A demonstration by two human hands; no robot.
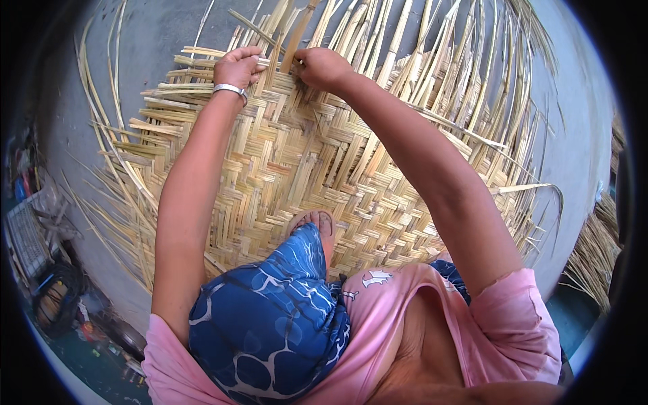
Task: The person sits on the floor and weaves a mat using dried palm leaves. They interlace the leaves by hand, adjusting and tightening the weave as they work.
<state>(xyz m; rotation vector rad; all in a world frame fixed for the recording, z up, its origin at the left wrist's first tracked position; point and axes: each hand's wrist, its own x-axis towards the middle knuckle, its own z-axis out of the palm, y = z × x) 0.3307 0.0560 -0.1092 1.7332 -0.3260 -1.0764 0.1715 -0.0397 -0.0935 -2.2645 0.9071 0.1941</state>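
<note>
Up top – both hands, left hand (pixel 237 66) and right hand (pixel 322 67), pinch strips on bamboo mat (pixel 304 169).

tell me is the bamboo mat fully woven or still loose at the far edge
Still loose: the bamboo mat is tightly woven in the middle, but unwoven strips fan out beyond both hands, left hand and right hand.

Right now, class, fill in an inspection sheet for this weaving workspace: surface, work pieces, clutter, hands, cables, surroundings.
Surface: grey concrete floor, bare at the top left.
Work pieces: large pale woven bamboo-strip mat; loose unwoven bamboo strips fan out from its far edge.
Clutter: heap of mixed small items at the left edge, too blurred to name.
Hands: left hand, with a silver bangle on its wrist, and right hand both pinch strips at the mat's far edge.
Cables: dark coiled cable, lower left.
Surroundings: bundle of dry strips at the right; a sandalled foot rests on the mat.
</note>
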